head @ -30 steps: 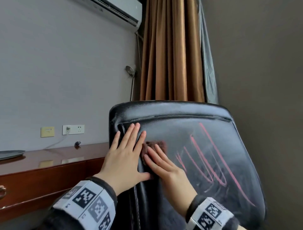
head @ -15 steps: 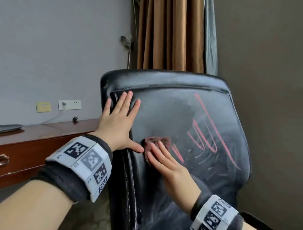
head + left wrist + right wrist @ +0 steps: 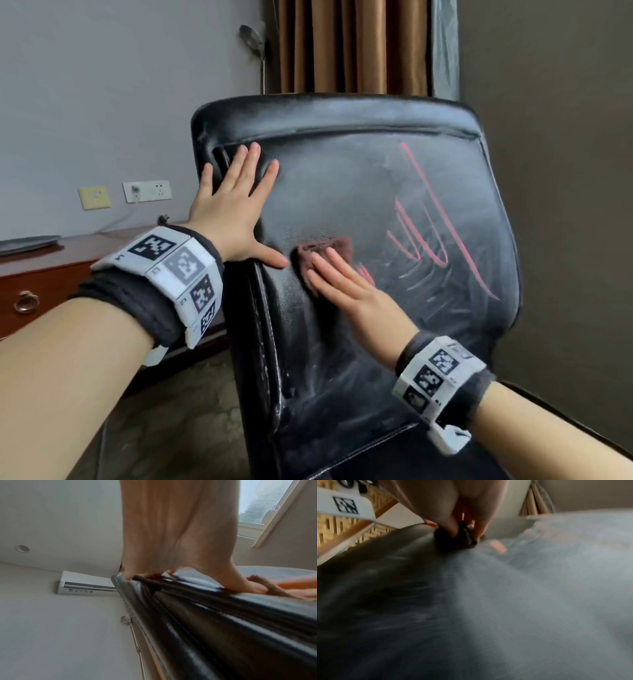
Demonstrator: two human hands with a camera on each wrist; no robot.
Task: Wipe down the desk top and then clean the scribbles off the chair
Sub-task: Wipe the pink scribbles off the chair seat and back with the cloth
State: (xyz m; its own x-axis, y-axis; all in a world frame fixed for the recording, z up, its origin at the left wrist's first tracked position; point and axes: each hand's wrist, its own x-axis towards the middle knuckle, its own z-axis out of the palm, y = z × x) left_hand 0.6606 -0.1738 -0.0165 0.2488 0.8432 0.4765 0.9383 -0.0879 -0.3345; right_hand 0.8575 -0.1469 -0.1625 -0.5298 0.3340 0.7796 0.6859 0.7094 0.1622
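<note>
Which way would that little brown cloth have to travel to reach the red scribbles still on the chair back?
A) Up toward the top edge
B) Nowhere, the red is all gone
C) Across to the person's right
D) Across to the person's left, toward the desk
C: the cloth lies under the right hand left of centre on the chair back, and the red scribbles are to its right.

The black leather chair back (image 3: 342,178) stood in front of the brown pleated curtain (image 3: 352,44), with the dark wooden surface (image 3: 51,270) to its left along the wall. On the chair back, the left hand (image 3: 236,212) lay flat near the upper left edge. Just right of its thumb, the right hand (image 3: 346,287) pressed the small brownish cloth (image 3: 325,248). The red scribbled lines (image 3: 431,233) lay to the right of the cloth.
</note>
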